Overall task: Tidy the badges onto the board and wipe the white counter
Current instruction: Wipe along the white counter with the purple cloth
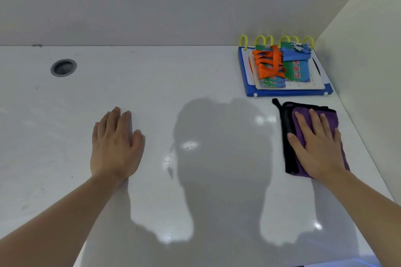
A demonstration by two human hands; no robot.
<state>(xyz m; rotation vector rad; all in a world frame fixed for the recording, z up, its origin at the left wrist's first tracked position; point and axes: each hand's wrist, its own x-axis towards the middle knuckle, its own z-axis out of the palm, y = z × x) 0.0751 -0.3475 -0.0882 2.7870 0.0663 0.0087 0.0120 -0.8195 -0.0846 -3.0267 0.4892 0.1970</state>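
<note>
On the white counter (pixel 195 76), a blue-framed board (pixel 288 93) with yellow rings lies in the far right corner. Badges (pixel 296 69) with orange and blue lanyards are piled on it. Just in front of the board lies a folded purple cloth (pixel 290 136) with black edging. My right hand (pixel 316 143) lies flat on the cloth with straight fingers. My left hand (pixel 116 143) rests flat on the bare counter, left of centre, holding nothing.
A round grey cable hole (pixel 63 67) sits in the counter at the far left. A grey wall runs along the back and a cream wall (pixel 368 50) closes off the right side. Small wet patches (pixel 189 145) shine between my hands.
</note>
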